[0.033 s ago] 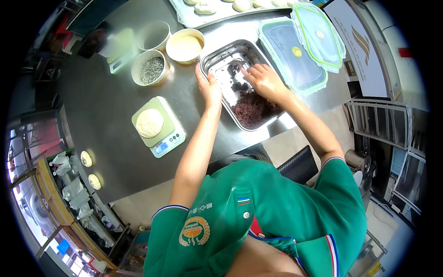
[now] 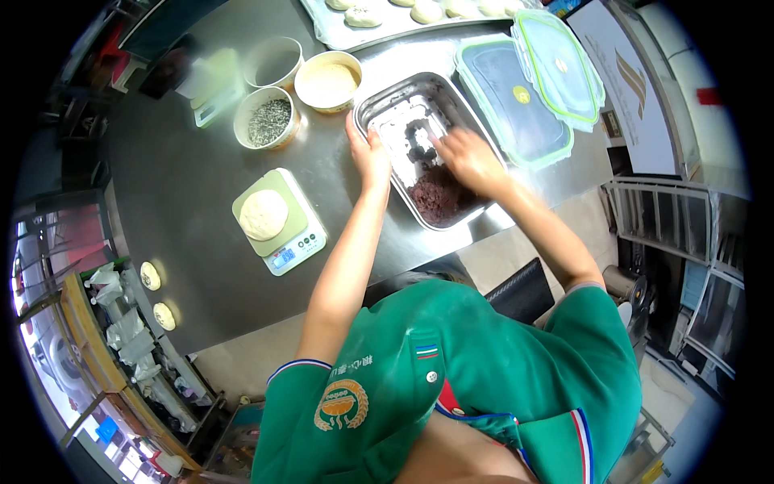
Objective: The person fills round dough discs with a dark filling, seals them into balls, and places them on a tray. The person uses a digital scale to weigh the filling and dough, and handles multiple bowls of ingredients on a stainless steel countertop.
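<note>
A rectangular metal pan [image 2: 476,103] holds dark reddish-brown paste [image 2: 436,194] heaped at its near end, with dark smears on the bare bottom. My left hand [image 2: 372,158] is closed on the pan's left edge, thumb over the rim and fingers along the outside. Inside the pan, over its right side by the paste, is my right hand [image 2: 474,164]. Motion blurs its fingers, so I cannot see whether they hold anything. To the left, a ball of pale dough [image 2: 264,214] sits on a kitchen scale [image 2: 303,239].
Behind my left hand stand a tub of speckled seeds [image 2: 270,119], a tub with pale yellow contents [image 2: 328,81] and another tub [image 2: 272,62]. Green-edged plastic lids [image 2: 516,105] lie right of the pan. A dough tray [image 2: 348,36] is behind; two small dough pieces [image 2: 151,276] lie far left.
My right hand has moved a little nearer to me inside the pan, toward the paste, and its fingers are more blurred. My left hand keeps its hold on the rim.
</note>
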Available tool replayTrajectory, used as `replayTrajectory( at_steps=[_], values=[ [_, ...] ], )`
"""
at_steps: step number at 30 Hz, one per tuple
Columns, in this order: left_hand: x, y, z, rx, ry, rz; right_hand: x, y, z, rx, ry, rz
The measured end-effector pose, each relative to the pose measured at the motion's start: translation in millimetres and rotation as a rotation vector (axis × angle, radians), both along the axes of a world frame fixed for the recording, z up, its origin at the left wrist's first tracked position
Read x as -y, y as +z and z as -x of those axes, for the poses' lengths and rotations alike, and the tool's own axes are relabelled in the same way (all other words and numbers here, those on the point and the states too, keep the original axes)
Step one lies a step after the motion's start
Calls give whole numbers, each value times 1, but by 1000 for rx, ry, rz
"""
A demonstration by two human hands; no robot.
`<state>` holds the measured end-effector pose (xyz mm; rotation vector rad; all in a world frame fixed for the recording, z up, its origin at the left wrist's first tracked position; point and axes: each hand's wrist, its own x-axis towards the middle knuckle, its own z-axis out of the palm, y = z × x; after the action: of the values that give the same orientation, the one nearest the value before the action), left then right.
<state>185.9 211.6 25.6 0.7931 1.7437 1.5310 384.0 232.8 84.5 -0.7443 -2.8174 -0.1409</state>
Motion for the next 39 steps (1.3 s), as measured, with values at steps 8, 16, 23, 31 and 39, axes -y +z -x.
replayTrajectory(
  at_steps=[8,16,23,31,39],
  values=[
    [-3,-26,7,-94,32,-73,-7,36,7,-18,28,31],
    [-1,-31,2,-135,62,-28,-1,8,-25,207,17,29],
    [-8,-28,6,-124,35,-45,-13,65,-8,136,73,-39],
    [-4,-16,9,-67,9,-55,-23,45,-19,254,-24,69],
    [-6,-18,4,-103,10,-93,-68,56,-2,133,22,-76]
  ],
)
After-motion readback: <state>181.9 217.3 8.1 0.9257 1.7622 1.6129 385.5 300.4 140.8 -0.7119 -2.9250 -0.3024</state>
